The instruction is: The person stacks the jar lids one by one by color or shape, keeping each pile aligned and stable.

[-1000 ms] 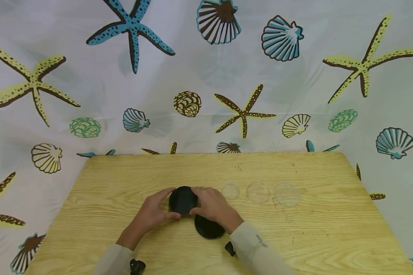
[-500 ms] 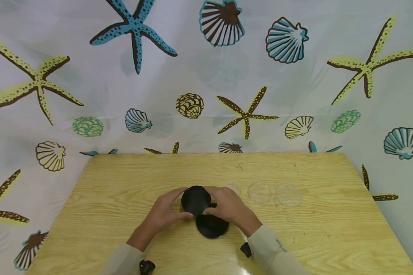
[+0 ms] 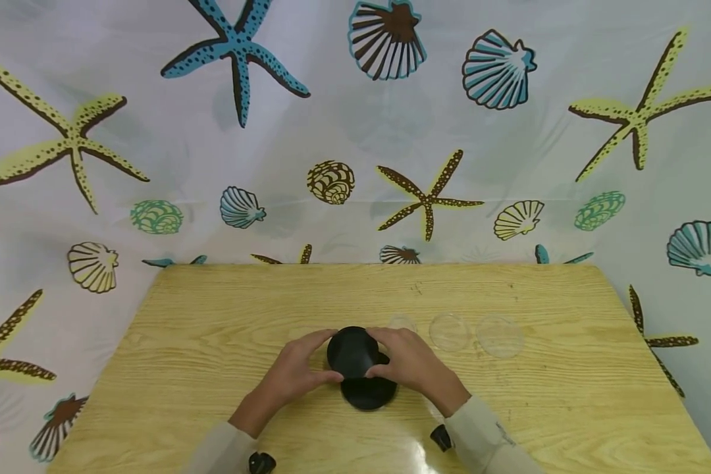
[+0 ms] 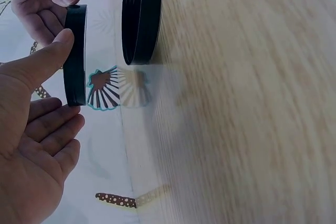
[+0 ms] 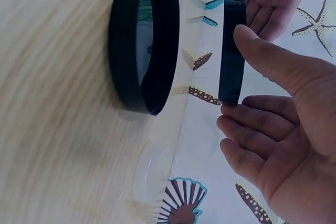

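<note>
A shallow round black lid [image 3: 352, 352] is held level between both hands. My left hand [image 3: 296, 365] pinches its left side with thumb and fingers; my right hand [image 3: 411, 362] pinches the right side the same way. Below it a larger black lid [image 3: 370, 396] lies on the wooden table, partly covered by the held one in the head view. Both wrist views show a gap between the held lid [image 4: 76, 61] and the larger lid [image 5: 123, 56], whose hollow side faces up.
Three thin clear discs lie in a row right of the hands: a small one [image 3: 401, 321] partly behind the right hand, a middle one [image 3: 449, 332] and a large one [image 3: 500, 336]. A cloth [image 3: 355, 131] printed with shells and starfish hangs behind the wooden table [image 3: 569, 395].
Both hands have carried the held lid to the right and slightly nearer, from the upper left of the larger lid to overlapping it. The larger lid and clear discs stay put.
</note>
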A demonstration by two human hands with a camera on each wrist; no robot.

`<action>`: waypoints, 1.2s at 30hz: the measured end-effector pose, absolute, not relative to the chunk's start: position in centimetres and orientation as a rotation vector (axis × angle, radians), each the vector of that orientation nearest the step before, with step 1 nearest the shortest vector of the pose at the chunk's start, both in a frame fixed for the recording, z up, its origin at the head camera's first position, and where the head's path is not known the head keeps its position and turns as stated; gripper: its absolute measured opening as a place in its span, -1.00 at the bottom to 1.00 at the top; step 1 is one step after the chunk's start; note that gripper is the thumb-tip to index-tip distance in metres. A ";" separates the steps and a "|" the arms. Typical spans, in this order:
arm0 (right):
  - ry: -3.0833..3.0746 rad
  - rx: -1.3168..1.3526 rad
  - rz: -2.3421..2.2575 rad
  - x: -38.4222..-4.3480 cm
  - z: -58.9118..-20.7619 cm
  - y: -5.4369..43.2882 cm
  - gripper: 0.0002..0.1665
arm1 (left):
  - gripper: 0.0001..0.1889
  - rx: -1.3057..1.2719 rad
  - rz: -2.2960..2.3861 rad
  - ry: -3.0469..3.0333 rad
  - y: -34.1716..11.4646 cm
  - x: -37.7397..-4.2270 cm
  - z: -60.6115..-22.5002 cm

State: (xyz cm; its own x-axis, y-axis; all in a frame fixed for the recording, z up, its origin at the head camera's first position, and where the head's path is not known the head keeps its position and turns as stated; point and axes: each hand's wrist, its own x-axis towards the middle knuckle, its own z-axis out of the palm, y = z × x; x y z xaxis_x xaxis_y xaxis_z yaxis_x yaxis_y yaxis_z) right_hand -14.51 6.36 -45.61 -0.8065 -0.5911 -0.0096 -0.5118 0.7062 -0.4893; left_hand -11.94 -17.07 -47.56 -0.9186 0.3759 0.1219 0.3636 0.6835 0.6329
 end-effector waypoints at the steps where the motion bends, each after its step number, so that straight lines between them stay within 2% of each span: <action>1: 2.749 -0.891 -0.707 -14.4 -45.7 6.6 -0.18 | -0.21 0.636 1.070 2.861 -16.9 -11.9 -47.6; 14: 2.726 -0.878 -0.665 -13.4 -46.5 7.8 -0.16 | -0.25 0.574 1.001 2.830 -15.3 -11.0 -48.6; 36: 2.714 -0.855 -0.598 -12.3 -48.3 8.6 -0.14 | -0.26 0.644 0.869 2.839 -14.3 -10.4 -50.0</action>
State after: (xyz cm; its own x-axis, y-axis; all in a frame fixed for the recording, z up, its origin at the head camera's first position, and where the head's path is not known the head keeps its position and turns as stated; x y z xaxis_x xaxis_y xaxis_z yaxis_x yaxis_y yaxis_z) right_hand -12.33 8.63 -48.27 -0.8022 -0.5892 -0.0966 -0.4940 0.7458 -0.4469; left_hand -10.41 -14.33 -49.97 -0.9050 0.4247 0.0244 0.3656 0.7473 0.5548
